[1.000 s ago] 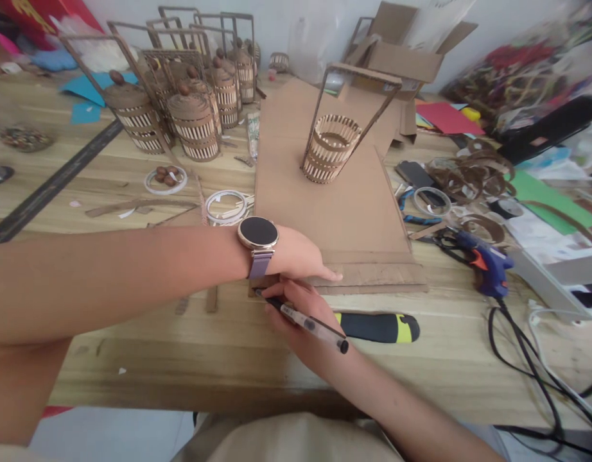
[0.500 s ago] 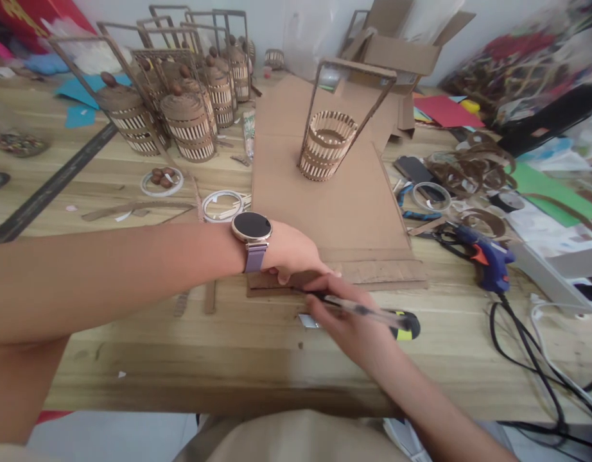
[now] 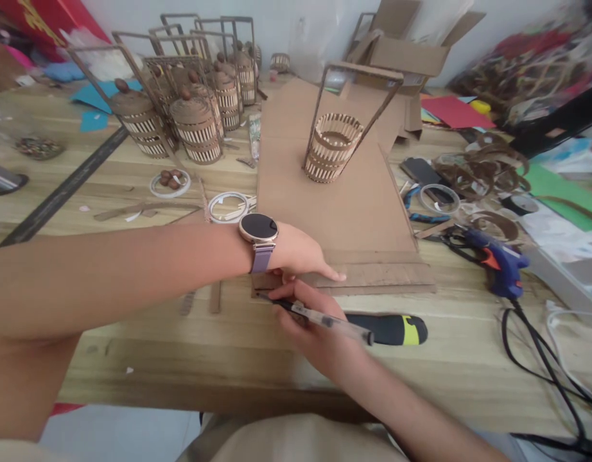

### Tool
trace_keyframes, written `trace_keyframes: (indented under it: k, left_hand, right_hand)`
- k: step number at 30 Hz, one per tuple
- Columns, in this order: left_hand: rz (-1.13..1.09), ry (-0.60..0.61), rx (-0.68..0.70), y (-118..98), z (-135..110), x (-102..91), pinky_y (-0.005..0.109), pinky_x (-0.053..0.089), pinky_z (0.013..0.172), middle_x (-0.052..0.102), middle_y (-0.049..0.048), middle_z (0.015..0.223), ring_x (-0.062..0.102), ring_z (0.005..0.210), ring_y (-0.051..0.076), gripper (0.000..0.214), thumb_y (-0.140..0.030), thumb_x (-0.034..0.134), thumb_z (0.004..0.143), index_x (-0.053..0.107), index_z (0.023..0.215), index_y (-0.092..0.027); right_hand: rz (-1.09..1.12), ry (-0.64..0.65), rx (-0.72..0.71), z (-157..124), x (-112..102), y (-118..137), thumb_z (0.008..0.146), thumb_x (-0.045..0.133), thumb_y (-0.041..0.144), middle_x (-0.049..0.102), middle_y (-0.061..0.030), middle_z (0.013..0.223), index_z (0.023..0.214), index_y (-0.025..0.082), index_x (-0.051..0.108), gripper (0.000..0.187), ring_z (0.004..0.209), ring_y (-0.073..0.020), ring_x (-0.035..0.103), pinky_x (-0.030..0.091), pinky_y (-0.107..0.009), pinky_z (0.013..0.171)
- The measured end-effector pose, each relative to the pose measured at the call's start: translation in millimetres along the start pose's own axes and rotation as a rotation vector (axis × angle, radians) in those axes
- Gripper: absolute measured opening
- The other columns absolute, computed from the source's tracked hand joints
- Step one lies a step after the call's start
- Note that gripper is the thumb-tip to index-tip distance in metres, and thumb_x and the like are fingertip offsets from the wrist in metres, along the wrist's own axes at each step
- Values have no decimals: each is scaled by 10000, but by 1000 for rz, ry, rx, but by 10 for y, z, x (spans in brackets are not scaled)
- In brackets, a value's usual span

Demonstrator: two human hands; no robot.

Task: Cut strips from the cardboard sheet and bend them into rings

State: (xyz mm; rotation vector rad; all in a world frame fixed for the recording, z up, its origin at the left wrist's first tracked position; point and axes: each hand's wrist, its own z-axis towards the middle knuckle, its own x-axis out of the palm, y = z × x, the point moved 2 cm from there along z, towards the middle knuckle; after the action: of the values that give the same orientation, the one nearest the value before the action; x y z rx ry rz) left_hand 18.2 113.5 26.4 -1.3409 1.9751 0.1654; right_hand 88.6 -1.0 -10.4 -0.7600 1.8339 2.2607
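My left hand, below a wrist with a round-faced watch, lies over a cardboard strip with a finger stretched along it. That strip rests across the near edge of a large cardboard sheet. Between the fingers of my right hand is a clear-barrelled pen, its tip at the strip's left end along the lower edge. A black tool handle with a lime band lies just beyond my right hand, its other end hidden. Part of the strip is covered by my hands.
An open basket with a tall handle stands on the sheet. Several lidded baskets crowd the back left. On the right lie a blue glue gun with its cable, a phone and coiled brown strips. Tape rings sit left.
My right hand and the pen have slid left along the strip to its left end, uncovering more of the black and lime handle. My left hand stays pressed in place. The view has shifted slightly.
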Motion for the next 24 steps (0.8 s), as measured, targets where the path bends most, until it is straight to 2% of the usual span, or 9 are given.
trace_keyframes:
  k: [3,7,14,24]
  left_hand:
    - [30,-5,-2,-15,10,-8,365,425,692,721,94,615,630,600,235,786,-842,321,809,664,556,-182]
    - [36,4,0,-25,1,-9,358,412,677,726,90,624,626,598,219,770,-823,334,829,620,520,-180]
    - [22,-36,-10,-55,-97,-35,366,421,744,741,73,684,641,656,230,665,-745,401,861,710,664,-189]
    - [13,-36,-8,-53,-98,-38,367,415,732,734,78,670,636,623,227,658,-745,424,847,705,621,-194]
  right_hand:
    - [25,-28,-33,43,80,-45,796,578,134,733,-18,872,858,229,675,149,856,-186,684,522,-339,837]
    - [-9,-34,-27,40,97,-69,791,585,133,728,-14,858,855,240,676,155,844,-195,687,523,-372,863]
    - [-107,-39,-74,52,138,-91,794,584,145,732,-14,852,862,252,679,159,891,-209,685,522,-387,883]
    - [-200,-24,-112,68,190,-117,796,576,155,744,-11,852,847,265,661,149,919,-225,682,510,-403,903]
